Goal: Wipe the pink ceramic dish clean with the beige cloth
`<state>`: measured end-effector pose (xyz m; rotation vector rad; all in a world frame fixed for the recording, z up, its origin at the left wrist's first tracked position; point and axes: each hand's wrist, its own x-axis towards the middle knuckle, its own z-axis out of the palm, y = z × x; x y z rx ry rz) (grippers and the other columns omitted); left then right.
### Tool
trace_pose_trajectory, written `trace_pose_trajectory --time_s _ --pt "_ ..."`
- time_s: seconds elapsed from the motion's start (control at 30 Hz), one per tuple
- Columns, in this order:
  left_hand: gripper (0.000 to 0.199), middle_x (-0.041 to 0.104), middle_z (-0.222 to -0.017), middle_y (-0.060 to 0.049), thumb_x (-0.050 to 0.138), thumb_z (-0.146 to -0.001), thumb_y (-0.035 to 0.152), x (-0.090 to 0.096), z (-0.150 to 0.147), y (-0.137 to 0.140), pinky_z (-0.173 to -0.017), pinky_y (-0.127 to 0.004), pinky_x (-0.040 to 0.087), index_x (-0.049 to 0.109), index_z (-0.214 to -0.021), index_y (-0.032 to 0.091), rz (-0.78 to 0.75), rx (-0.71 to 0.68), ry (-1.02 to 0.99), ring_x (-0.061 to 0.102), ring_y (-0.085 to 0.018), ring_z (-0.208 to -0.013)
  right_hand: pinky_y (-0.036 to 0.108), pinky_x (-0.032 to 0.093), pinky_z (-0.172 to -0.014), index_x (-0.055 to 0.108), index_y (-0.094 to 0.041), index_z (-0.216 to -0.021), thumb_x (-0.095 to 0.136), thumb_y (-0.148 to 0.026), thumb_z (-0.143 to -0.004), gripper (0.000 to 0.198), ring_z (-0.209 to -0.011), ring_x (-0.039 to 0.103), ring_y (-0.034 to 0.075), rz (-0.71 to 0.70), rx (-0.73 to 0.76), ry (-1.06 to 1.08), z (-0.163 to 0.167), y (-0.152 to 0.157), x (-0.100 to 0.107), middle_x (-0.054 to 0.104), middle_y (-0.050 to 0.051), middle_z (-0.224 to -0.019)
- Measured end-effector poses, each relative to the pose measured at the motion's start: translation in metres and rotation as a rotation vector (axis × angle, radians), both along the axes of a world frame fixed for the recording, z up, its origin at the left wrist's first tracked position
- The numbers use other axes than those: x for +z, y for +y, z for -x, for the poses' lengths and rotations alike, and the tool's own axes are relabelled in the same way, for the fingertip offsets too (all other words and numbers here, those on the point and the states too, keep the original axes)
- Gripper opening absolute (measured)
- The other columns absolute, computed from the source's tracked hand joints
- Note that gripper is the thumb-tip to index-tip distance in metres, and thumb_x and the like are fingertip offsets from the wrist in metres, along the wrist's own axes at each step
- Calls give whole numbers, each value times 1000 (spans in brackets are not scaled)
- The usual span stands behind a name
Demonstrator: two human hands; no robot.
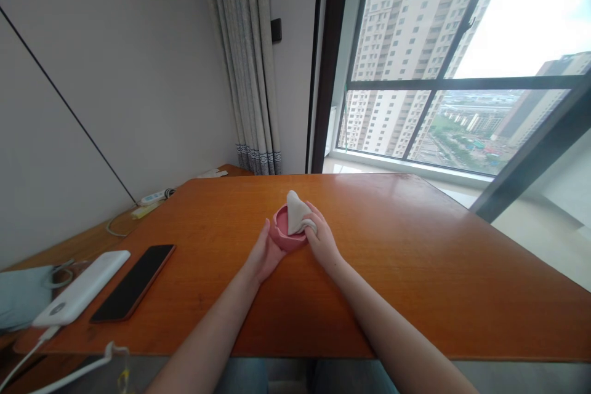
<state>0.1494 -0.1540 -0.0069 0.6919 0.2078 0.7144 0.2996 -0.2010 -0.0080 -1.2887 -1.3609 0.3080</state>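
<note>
A small pink bowl is held above the middle of the wooden table, tilted with its opening toward me. My left hand grips its left side and underside, the thumb up along the rim. In my right hand is a white cloth, bunched between the fingers and partly inside the bowl at the right rim. The fingers of my left hand beneath the bowl are hidden.
At the table's left lie a black phone and a white power bank with a cable plugged in. A power strip rests by the wall. A grey curtain hangs behind, beside a large window.
</note>
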Motion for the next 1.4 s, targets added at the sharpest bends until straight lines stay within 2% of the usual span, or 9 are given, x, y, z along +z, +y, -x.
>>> trace_pose_trajectory --time_s 0.23,0.33,0.47,0.6,0.83,0.97,1.07,1.2,1.4 --pt "56 53 -133 -13 46 -86 53 1 7 -3 -79 -37 53 48 -132 21 27 -166 248 58 -27 -109 37 35 -105 68 -22 -91 43 -13 -77 30 -119 50 20 107 271 -83 -33 -2 20 60 3 -124" --pt "50 56 -128 -12 52 -86 44 2 7 -2 -76 -39 54 49 -130 21 56 -81 284 62 -26 -102 37 31 -109 67 -23 -104 46 -19 -81 31 -125 46 20 80 269 -56 -30 0 17 54 3 -133" --pt "47 59 -124 -13 55 -85 33 2 4 3 -87 -40 52 50 -129 16 109 80 236 60 -25 -107 39 24 -113 51 -24 -130 47 -30 -86 45 -132 38 20 39 163 36 -18 6 3 46 4 -140" --pt "50 57 -128 -12 56 -85 28 0 5 9 -96 -40 47 47 -132 17 85 180 93 56 -25 -114 42 24 -114 46 -26 -135 47 -28 -87 48 -136 31 21 18 142 -16 -1 6 -7 34 3 -148" --pt "45 55 -131 -10 52 -87 26 -2 6 14 -93 -33 48 49 -130 17 30 309 -33 51 -23 -120 42 20 -115 48 -29 -133 47 -23 -86 48 -141 18 23 19 182 -79 34 -8 -6 18 -3 -153" --pt "38 61 -123 -11 49 -88 29 2 11 19 -90 -31 50 56 -122 13 68 314 -48 55 -24 -115 42 25 -113 55 -25 -126 48 -31 -87 41 -136 32 24 -36 230 92 34 -7 -1 37 4 -146" --pt "41 63 -119 -11 51 -86 28 6 13 20 -90 -38 50 53 -124 14 107 334 -47 58 -24 -109 43 38 -104 60 -17 -118 47 -41 -85 42 -118 53 26 -19 36 457 13 2 -1 60 10 -125" --pt "44 64 -117 -9 53 -84 24 6 10 14 -91 -42 49 50 -127 17 138 272 24 61 -23 -104 39 50 -88 60 -14 -113 51 -46 -80 46 -101 63 25 30 -175 816 -14 14 -7 67 10 -109" --pt "46 59 -123 -14 54 -83 27 0 5 4 -93 -46 46 50 -127 14 126 36 104 58 -27 -109 32 51 -79 64 -17 -101 55 -43 -77 37 -92 64 22 62 -14 682 -9 10 1 70 6 -96"
